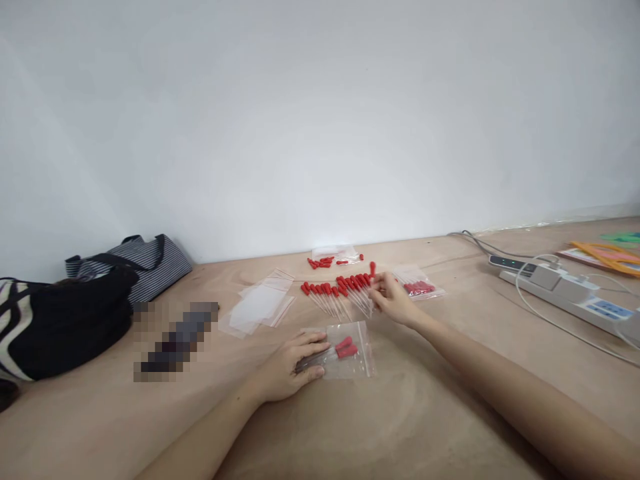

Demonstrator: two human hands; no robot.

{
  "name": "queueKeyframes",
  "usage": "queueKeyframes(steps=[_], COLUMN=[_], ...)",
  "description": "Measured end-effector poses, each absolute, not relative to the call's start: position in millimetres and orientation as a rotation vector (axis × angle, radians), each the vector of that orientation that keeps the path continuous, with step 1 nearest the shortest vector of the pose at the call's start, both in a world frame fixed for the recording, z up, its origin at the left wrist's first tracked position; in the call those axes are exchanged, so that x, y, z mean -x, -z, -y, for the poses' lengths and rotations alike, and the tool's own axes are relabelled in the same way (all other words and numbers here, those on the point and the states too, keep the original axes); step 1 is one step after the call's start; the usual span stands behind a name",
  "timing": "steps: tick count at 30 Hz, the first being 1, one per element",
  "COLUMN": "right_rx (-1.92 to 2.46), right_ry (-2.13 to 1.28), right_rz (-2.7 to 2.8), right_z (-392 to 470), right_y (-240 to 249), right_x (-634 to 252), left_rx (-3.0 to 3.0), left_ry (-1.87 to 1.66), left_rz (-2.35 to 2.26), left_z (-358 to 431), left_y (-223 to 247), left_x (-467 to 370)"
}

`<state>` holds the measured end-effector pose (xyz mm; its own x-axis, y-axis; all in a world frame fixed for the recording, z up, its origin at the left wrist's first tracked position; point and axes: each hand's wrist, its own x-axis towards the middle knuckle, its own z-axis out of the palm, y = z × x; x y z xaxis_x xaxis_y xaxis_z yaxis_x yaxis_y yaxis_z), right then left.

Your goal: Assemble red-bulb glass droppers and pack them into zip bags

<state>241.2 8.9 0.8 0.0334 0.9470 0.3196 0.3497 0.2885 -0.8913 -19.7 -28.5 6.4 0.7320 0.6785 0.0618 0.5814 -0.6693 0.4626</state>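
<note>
My left hand point(300, 360) lies over the lower end of a clear zip bag point(360, 367), its fingers stretched out and thumb apart, pressing the bag to the table. Inside that bag are droppers with red bulbs point(346, 350); the fingers partly hide their tubes. My right hand point(393, 297) pinches a dropper point(373, 269) upright, red bulb uppermost, beside a row of loose droppers. These droppers point(327, 290) lie side by side, red bulbs away from me and clear tubes towards me. A flat bag with more red bulbs point(419, 288) lies just beyond my right hand.
Left of the droppers is a loose stack of clear bags point(263, 303). Small red bulbs point(321, 263) lie near the wall. A power strip point(575, 293) with cables is at right. A striped bag point(145, 267), a black bag point(75, 327) and a blurred-out item point(180, 340) sit at left.
</note>
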Motion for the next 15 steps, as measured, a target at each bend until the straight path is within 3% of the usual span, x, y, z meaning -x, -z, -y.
queueKeyframes(steps=[7,15], right_rx=[1.095,1.054], right_ry=[-1.0,-1.269], right_rz=[1.138,0.847], right_z=[30.2,28.9], right_y=[25.5,23.5], right_x=[-251.7,-223.8], left_rx=[-2.491,-2.502], left_ry=[-0.359,-0.349], left_rz=[-0.986,-1.013], left_z=[27.7,28.9], left_y=[-3.8,-6.4], left_x=[19.6,19.4])
